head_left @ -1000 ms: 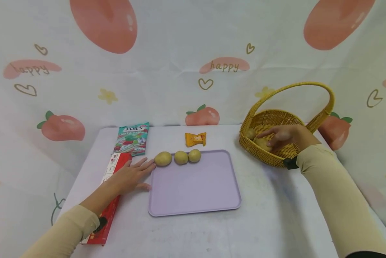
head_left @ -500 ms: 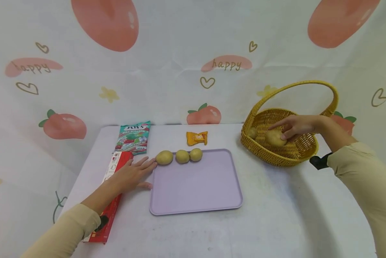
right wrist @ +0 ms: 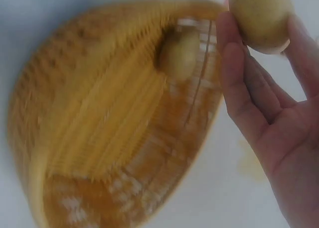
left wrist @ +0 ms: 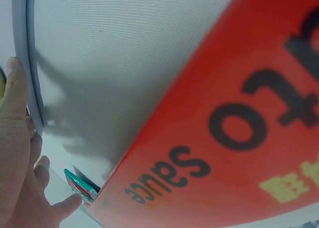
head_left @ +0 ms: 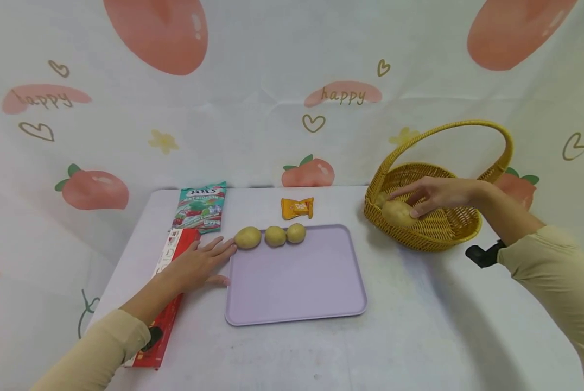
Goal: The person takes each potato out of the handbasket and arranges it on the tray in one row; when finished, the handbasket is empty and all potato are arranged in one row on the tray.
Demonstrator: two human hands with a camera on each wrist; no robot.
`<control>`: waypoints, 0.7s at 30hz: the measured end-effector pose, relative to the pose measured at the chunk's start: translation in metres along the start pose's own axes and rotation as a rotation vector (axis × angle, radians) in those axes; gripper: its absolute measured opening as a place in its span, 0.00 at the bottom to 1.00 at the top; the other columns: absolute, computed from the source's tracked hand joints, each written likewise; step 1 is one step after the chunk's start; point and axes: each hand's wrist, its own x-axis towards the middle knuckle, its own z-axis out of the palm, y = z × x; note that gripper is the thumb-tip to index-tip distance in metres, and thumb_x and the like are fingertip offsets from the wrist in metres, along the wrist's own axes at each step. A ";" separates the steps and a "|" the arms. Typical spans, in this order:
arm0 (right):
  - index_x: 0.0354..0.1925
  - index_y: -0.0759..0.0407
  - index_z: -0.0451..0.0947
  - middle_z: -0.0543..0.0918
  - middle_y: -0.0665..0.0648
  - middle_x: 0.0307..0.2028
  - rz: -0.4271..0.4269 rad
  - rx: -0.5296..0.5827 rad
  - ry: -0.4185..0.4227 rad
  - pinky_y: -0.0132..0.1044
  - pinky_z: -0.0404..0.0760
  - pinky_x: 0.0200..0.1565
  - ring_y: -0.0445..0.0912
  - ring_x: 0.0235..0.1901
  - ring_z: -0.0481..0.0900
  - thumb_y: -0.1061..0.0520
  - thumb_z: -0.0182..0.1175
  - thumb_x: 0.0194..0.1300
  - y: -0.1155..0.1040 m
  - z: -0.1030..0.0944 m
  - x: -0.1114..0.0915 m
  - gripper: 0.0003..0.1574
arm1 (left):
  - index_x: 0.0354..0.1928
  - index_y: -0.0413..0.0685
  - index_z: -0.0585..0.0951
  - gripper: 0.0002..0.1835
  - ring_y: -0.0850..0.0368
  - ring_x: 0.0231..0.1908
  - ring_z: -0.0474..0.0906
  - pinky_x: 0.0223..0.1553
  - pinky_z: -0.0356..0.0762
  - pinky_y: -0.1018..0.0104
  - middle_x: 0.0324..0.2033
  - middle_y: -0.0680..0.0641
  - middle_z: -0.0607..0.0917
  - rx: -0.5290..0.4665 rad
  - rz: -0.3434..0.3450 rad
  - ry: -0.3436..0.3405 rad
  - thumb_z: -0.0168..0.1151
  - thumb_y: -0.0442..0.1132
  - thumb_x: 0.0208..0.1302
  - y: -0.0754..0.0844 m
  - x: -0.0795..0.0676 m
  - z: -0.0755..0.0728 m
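Observation:
My right hand (head_left: pixel 436 194) pinches a potato (head_left: pixel 398 213) between thumb and fingers, over the left part of the yellow wicker basket (head_left: pixel 421 247). In the right wrist view that potato (right wrist: pixel 261 18) is held beyond the rim, while another potato (right wrist: pixel 180 56) lies inside the basket. My left hand (head_left: pixel 199 266) lies with fingers spread at the left edge of the lilac tray (head_left: pixel 297 282). Its fingertips are at the leftmost potato (head_left: pixel 248 238). Two smaller potatoes (head_left: pixel 275 236) sit side by side along the tray's far edge.
A red box (head_left: pixel 167 315) lies under my left forearm, its "Sauce" lettering large in the left wrist view. Behind it is a green candy bag (head_left: pixel 201 207). An orange wrapped snack (head_left: pixel 297 208) lies behind the tray. The basket's tall handle (head_left: pixel 455 126) arches above it.
My right hand took hold of the potato in the basket, lifted it, and has moved it left toward the near-left rim. The left hand has stayed in place.

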 end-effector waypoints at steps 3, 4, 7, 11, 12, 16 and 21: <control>0.71 0.66 0.63 0.69 0.68 0.66 -0.055 -0.017 -0.034 0.40 0.80 0.54 0.61 0.60 0.72 0.62 0.61 0.69 -0.002 0.011 0.015 0.36 | 0.74 0.45 0.65 0.45 0.36 0.71 0.59 0.62 0.62 0.29 0.72 0.40 0.66 -0.006 0.000 0.000 0.63 0.64 0.61 0.000 0.000 0.000; 0.71 0.65 0.64 0.68 0.66 0.68 -0.059 -0.031 -0.036 0.40 0.80 0.54 0.62 0.62 0.69 0.61 0.62 0.69 -0.003 0.015 0.020 0.36 | 0.74 0.45 0.65 0.45 0.36 0.71 0.59 0.62 0.62 0.29 0.72 0.40 0.66 -0.004 -0.001 -0.004 0.63 0.64 0.62 0.000 0.000 0.000; 0.70 0.62 0.66 0.70 0.65 0.66 -0.046 -0.031 -0.053 0.39 0.79 0.54 0.63 0.63 0.69 0.61 0.63 0.68 -0.008 0.028 0.034 0.35 | 0.74 0.45 0.65 0.46 0.36 0.72 0.58 0.63 0.60 0.29 0.72 0.41 0.65 -0.014 -0.015 -0.027 0.64 0.63 0.61 0.002 0.000 -0.003; 0.71 0.62 0.66 0.75 0.64 0.62 -0.020 -0.017 -0.061 0.40 0.81 0.52 0.58 0.59 0.74 0.61 0.63 0.68 -0.015 0.044 0.057 0.35 | 0.74 0.45 0.65 0.45 0.37 0.72 0.58 0.63 0.61 0.29 0.72 0.41 0.65 0.004 -0.018 -0.035 0.63 0.63 0.62 0.002 0.000 -0.004; 0.71 0.62 0.66 0.77 0.65 0.60 -0.010 -0.011 -0.056 0.40 0.82 0.50 0.56 0.57 0.76 0.62 0.63 0.68 -0.017 0.047 0.062 0.35 | 0.74 0.45 0.65 0.45 0.37 0.72 0.58 0.63 0.61 0.29 0.72 0.41 0.66 0.005 -0.020 -0.034 0.63 0.64 0.62 0.002 0.001 -0.004; 0.72 0.62 0.65 0.77 0.69 0.58 0.025 0.010 -0.050 0.42 0.83 0.48 0.53 0.50 0.79 0.65 0.60 0.69 -0.019 0.061 0.087 0.35 | 0.74 0.46 0.65 0.45 0.37 0.72 0.59 0.63 0.61 0.30 0.72 0.41 0.66 0.002 -0.022 -0.032 0.62 0.64 0.62 0.002 0.001 -0.004; 0.72 0.64 0.63 0.73 0.71 0.61 0.003 0.014 -0.048 0.42 0.83 0.49 0.53 0.54 0.77 0.65 0.60 0.69 -0.014 0.078 0.116 0.36 | 0.74 0.46 0.65 0.44 0.38 0.72 0.59 0.63 0.61 0.29 0.72 0.41 0.66 -0.002 -0.022 -0.031 0.61 0.64 0.63 0.003 0.000 -0.004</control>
